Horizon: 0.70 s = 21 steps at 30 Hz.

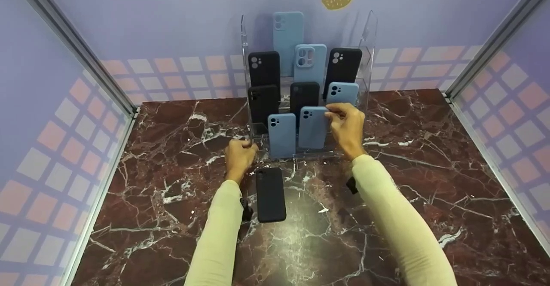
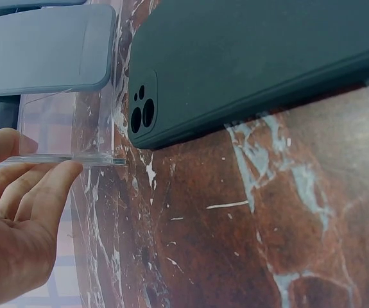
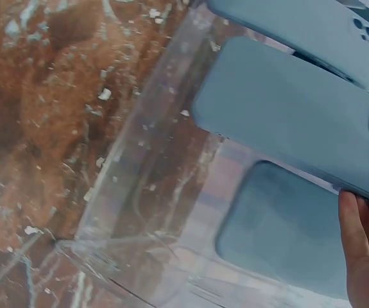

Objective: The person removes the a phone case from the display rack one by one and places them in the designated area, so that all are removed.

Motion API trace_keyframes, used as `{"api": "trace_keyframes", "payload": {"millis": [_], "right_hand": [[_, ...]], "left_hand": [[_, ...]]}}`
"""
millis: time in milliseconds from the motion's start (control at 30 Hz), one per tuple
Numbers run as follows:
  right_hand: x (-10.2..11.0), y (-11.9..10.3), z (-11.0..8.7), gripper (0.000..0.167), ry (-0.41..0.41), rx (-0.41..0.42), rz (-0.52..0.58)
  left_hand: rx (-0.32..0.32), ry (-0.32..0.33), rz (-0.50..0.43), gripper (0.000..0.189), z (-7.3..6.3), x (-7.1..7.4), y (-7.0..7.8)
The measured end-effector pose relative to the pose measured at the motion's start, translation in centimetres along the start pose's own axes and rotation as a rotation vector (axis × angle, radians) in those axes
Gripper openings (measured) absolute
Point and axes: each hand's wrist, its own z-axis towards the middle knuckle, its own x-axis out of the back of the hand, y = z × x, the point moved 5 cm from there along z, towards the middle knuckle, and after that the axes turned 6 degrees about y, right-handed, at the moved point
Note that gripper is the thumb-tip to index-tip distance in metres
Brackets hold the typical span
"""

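My right hand (image 1: pixel 347 127) pinches the upper right edge of a blue phone case (image 1: pixel 313 131) in the front row of a clear acrylic display stand (image 2: pixel 94 160). In the right wrist view, the fingertips (image 3: pixel 351 221) lie along that case's edge near its camera cutout. With thumb and fingers, my left hand (image 1: pixel 239 159) grips the stand's front left edge. Beside the held case stands another blue phone case (image 1: pixel 282 138). A black phone case (image 1: pixel 270 196) lies flat on the marbled tabletop, right of my left hand, its camera holes toward the stand.
Behind, the stepped tiers carry more cases: a black case (image 1: pixel 263 105) at left, a smaller-looking blue case (image 1: pixel 343 92) at right, and a tall blue case (image 1: pixel 288 37) on top. Patterned side panels (image 1: pixel 51 148) enclose the dark red marbled tabletop (image 1: pixel 429 191).
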Motion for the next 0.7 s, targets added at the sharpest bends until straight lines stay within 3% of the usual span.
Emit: {"api": "trace_keyframes", "payload": {"millis": [367, 700], "right_hand": [[2.3, -2.1, 1.1, 0.01, 0.099, 0.111, 0.064], [3.4, -2.7, 0.3, 0.01, 0.053, 0.111, 0.065]], "left_hand": [[-0.007, -0.001, -0.004, 0.027, -0.1, 0.1, 0.1], [-0.022, -0.002, 0.007, 0.025, 0.0, 0.0, 0.0]]}}
